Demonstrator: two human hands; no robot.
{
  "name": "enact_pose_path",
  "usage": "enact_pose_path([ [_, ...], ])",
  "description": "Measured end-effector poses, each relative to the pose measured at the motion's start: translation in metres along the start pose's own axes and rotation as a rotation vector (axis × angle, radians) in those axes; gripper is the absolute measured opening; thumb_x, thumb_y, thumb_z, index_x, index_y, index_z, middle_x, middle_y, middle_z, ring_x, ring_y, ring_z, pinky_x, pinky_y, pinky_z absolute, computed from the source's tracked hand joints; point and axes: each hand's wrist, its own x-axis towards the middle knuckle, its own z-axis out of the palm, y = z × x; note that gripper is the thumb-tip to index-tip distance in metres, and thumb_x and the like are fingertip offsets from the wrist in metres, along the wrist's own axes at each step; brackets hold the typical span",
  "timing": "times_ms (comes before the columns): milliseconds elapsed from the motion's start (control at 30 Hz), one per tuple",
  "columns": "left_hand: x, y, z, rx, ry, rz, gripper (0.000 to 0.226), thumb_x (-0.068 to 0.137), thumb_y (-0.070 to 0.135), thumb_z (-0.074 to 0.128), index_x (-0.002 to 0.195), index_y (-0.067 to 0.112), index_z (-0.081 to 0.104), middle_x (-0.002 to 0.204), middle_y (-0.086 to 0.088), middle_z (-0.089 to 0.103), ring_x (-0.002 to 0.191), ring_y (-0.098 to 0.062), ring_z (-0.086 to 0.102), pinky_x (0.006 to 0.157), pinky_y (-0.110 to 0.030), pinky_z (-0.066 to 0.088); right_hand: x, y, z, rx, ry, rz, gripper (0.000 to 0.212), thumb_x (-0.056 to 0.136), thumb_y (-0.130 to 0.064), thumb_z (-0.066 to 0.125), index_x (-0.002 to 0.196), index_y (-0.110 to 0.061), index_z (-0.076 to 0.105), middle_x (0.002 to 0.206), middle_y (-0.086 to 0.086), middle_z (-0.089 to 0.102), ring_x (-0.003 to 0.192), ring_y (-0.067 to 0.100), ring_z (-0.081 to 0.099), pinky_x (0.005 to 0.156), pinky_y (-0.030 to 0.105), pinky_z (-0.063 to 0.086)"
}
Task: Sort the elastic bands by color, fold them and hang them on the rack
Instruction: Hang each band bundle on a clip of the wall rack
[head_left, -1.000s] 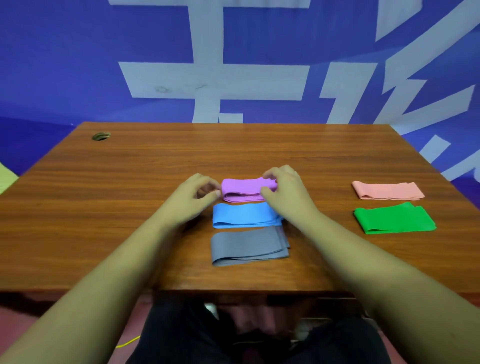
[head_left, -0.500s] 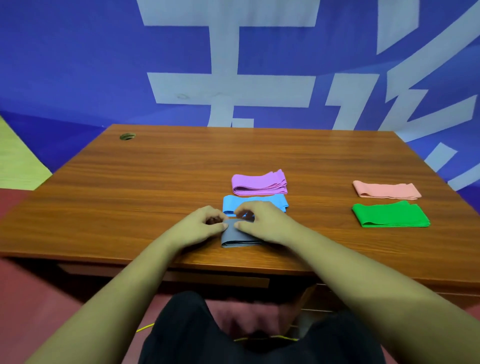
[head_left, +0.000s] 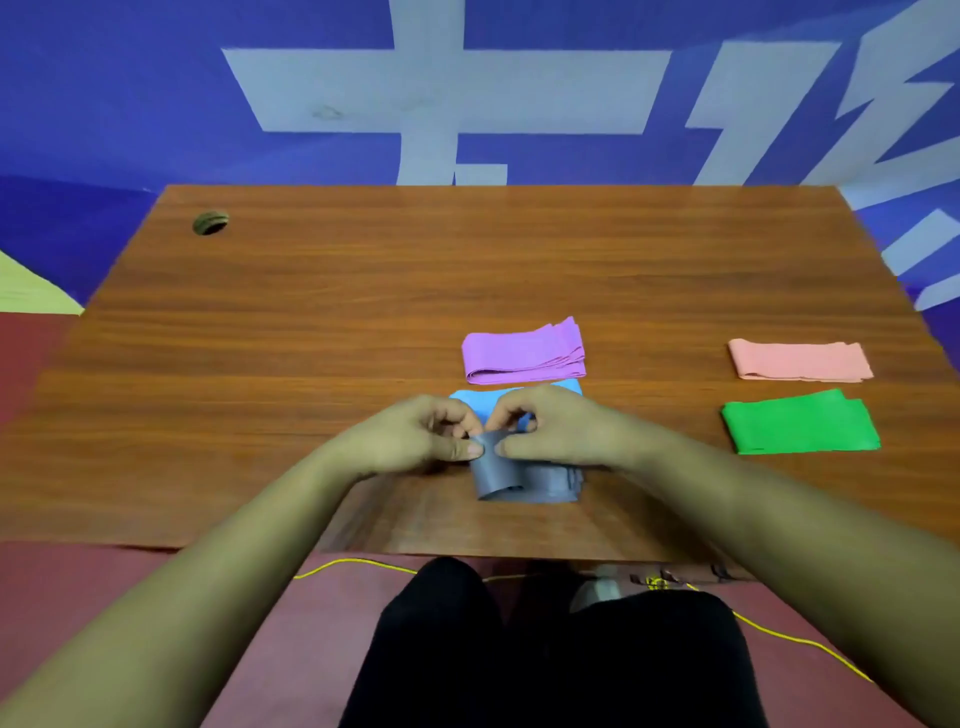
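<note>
1. Left hand (head_left: 410, 436) and right hand (head_left: 558, 431) meet near the front middle of the wooden table (head_left: 311, 338), each pinching the left end of the grey band (head_left: 524, 480) between thumb and fingers, lifting it; rest of the band lies on the table under the right hand.
2. Blue band (head_left: 470, 402) just behind the hands, mostly hidden by them.
3. Purple band (head_left: 524, 353), folded, further back beyond the blue.
4. Pink band (head_left: 800, 361) and green band (head_left: 800, 423), both folded flat, well to the right of the right hand, pink behind green.
5. Cable hole (head_left: 210, 223) far back-left of the left hand.
6. Blue wall (head_left: 156, 104) with large white characters behind the table.
7. Red floor (head_left: 78, 597) below, a yellow cord (head_left: 358, 564) running under the table's front edge.
</note>
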Motion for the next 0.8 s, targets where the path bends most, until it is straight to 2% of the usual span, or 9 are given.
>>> enact_pose_path([
  [100, 0.003, 0.050, -0.008, -0.058, -0.033, 0.007, 0.008, 0.080, 0.020, 0.067, 0.086, 0.014, 0.066, 0.082, -0.007, 0.056, 0.073, -0.011, 0.047, 0.066, -0.020, 0.037, -0.015, -0.022, -0.045, 0.103, -0.014, 0.031, 0.014, 0.087, -0.017, 0.070, 0.100, -0.012, 0.069, 0.084, -0.011, 0.063, 0.059, -0.014, 0.051, 0.059, 0.006, 0.037],
  [200, 0.007, 0.111, -0.025, 0.019, -0.049, 0.027, 0.013, 0.079, 0.023, 0.069, 0.089, 0.015, 0.067, 0.080, -0.005, 0.053, 0.071, -0.008, 0.044, 0.065, -0.022, 0.035, -0.029, -0.050, -0.097, 0.163, -0.009, 0.032, 0.009, 0.086, -0.010, 0.072, 0.094, -0.009, 0.069, 0.067, -0.017, 0.059, 0.055, -0.010, 0.050, 0.056, 0.007, 0.035],
  [267, 0.008, 0.156, -0.040, 0.109, -0.067, 0.062, 0.012, 0.080, 0.026, 0.070, 0.090, 0.020, 0.068, 0.086, 0.000, 0.053, 0.071, -0.004, 0.047, 0.067, -0.020, 0.036, -0.038, -0.070, -0.135, 0.205, -0.013, 0.019, 0.008, 0.083, -0.008, 0.074, 0.090, -0.010, 0.069, 0.066, -0.014, 0.060, 0.057, -0.005, 0.050, 0.060, 0.012, 0.037],
  [333, 0.012, 0.201, -0.054, 0.186, -0.061, 0.131, 0.012, 0.082, 0.023, 0.070, 0.093, 0.017, 0.068, 0.107, 0.001, 0.057, 0.095, -0.002, 0.055, 0.088, -0.017, 0.039, -0.046, -0.088, -0.173, 0.218, 0.024, -0.018, 0.008, 0.081, -0.011, 0.076, 0.087, -0.013, 0.071, 0.069, -0.012, 0.062, 0.065, 0.000, 0.051, 0.067, 0.023, 0.040],
  [400, 0.016, 0.246, -0.067, 0.198, -0.044, 0.189, 0.015, 0.085, 0.020, 0.068, 0.095, 0.010, 0.066, 0.123, -0.001, 0.058, 0.116, -0.007, 0.054, 0.102, -0.018, 0.036, -0.055, -0.107, -0.211, 0.255, 0.073, -0.034, 0.008, 0.081, -0.015, 0.076, 0.086, -0.014, 0.071, 0.070, -0.013, 0.063, 0.068, 0.001, 0.051, 0.068, 0.026, 0.038],
  [533, 0.030, 0.328, -0.085, 0.235, 0.027, 0.245, 0.024, 0.082, 0.037, 0.067, 0.099, 0.020, 0.064, 0.112, 0.002, 0.065, 0.112, -0.013, 0.058, 0.102, -0.033, 0.043, -0.070, -0.135, -0.289, 0.342, 0.193, -0.022, 0.013, 0.071, -0.028, 0.073, 0.080, -0.018, 0.071, 0.080, -0.004, 0.066, 0.079, 0.010, 0.057, 0.074, 0.031, 0.038],
  [600, 0.040, 0.364, -0.089, 0.260, 0.069, 0.295, 0.031, 0.081, 0.037, 0.068, 0.105, 0.018, 0.061, 0.111, 0.003, 0.064, 0.111, -0.010, 0.058, 0.099, -0.031, 0.043, -0.079, -0.144, -0.323, 0.403, 0.242, -0.056, 0.010, 0.069, -0.025, 0.072, 0.076, -0.018, 0.069, 0.081, 0.002, 0.065, 0.082, 0.014, 0.058, 0.079, 0.031, 0.040],
  [700, 0.053, 0.410, -0.090, 0.265, 0.110, 0.373, 0.047, 0.076, 0.040, 0.072, 0.114, 0.018, 0.056, 0.113, 0.004, 0.061, 0.116, -0.013, 0.055, 0.105, -0.034, 0.041, -0.093, -0.151, -0.371, 0.564, 0.336, -0.107, 0.006, 0.075, -0.011, 0.068, 0.074, -0.009, 0.063, 0.073, 0.005, 0.059, 0.071, 0.014, 0.056, 0.070, 0.022, 0.042],
  [800, 0.068, 0.446, -0.090, 0.271, 0.154, 0.428, 0.066, 0.070, 0.038, 0.080, 0.125, 0.028, 0.046, 0.117, 0.001, 0.055, 0.119, -0.017, 0.052, 0.109, -0.037, 0.037, -0.107, -0.156, -0.412, 0.693, 0.414, -0.114, 0.009, 0.077, -0.009, 0.066, 0.070, -0.009, 0.061, 0.062, 0.001, 0.051, 0.056, 0.011, 0.045, 0.058, 0.024, 0.034],
])
